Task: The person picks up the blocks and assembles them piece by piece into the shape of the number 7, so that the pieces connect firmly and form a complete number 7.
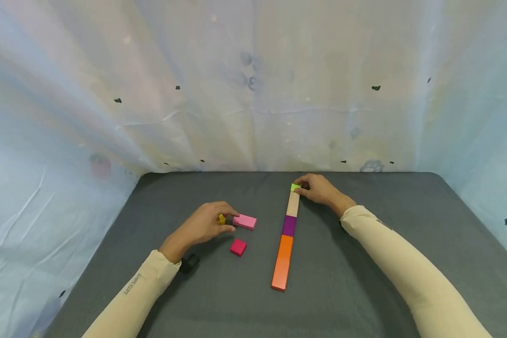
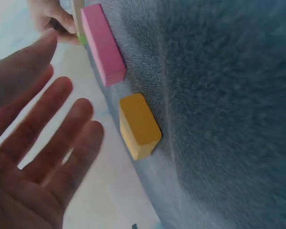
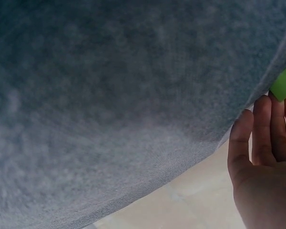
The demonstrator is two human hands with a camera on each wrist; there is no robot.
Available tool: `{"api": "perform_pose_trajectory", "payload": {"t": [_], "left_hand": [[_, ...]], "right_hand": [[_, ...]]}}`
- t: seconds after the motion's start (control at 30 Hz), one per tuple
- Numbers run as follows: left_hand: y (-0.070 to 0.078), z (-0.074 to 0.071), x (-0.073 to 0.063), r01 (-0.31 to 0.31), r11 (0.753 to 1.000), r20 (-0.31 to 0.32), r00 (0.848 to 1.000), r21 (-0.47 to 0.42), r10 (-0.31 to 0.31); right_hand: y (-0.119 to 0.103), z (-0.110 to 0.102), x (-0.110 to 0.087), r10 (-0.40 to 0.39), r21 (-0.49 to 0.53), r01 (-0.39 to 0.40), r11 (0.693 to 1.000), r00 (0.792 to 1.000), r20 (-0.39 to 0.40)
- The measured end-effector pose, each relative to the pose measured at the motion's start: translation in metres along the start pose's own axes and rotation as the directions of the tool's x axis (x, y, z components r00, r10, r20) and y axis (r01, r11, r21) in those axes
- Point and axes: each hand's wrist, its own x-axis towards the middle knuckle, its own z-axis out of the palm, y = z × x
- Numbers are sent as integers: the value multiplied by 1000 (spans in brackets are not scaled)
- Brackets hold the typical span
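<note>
Right hand (image 1: 318, 188): thumb and fingertips nearly together, pinching the green block (image 1: 295, 187) at the far end of a row on the grey-covered desk (image 1: 342, 291). Row order, far to near, end to end: green, beige block (image 1: 293, 203), purple block (image 1: 289, 226), orange block (image 1: 282, 263). Row leans slightly to the left toward its near end; orange piece is the longest.

Left hand (image 1: 204, 223): thumb and fingers well apart, palm empty, beside the yellow block (image 2: 140, 125) and pink block (image 2: 104, 45). Left wrist view gives a gap between these two; head view has yellow partly hidden by the fingers. Both lie left of the row. Red block (image 1: 238, 247) lies nearer the wearer than pink, apart from the others.

Surroundings: pale patterned curtain (image 1: 253, 126) behind the desk; cream sleeves (image 1: 148, 281) on both arms.
</note>
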Motion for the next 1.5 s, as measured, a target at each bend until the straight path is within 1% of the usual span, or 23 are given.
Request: {"api": "perform_pose_trajectory", "payload": {"t": [0.1, 0.3, 0.43, 0.67, 1.07, 1.33, 1.5], "left_hand": [[0, 4, 10, -33, 999, 18, 999, 3, 33], [1, 10, 30, -118, 990, 81, 990, 82, 112], [0, 12, 38, -147, 984, 114, 984, 96, 136], [-3, 15, 42, -128, 989, 143, 983, 72, 117], [-15, 17, 42, -140, 990, 143, 980, 20, 136], [-18, 16, 43, -94, 994, 145, 984, -56, 101], [-18, 14, 43, -94, 993, 149, 983, -67, 103]], "right_hand": [[0, 1, -2, -1, -2, 1, 1000, 1000, -1], [-1, -3, -7, 7, -6, -7, 1000, 1000, -7], [1, -5, -7, 7, -11, -7, 1000, 1000, -6], [0, -6, -5, 10, 1, -10, 1000, 1000, 2], [-1, -3, -5, 19, 7, -19, 1000, 1000, 2], [-1, -1, -4, 24, 7, -24, 1000, 1000, 0], [-1, -1, -4, 24, 7, -24, 1000, 1000, -4]]}}
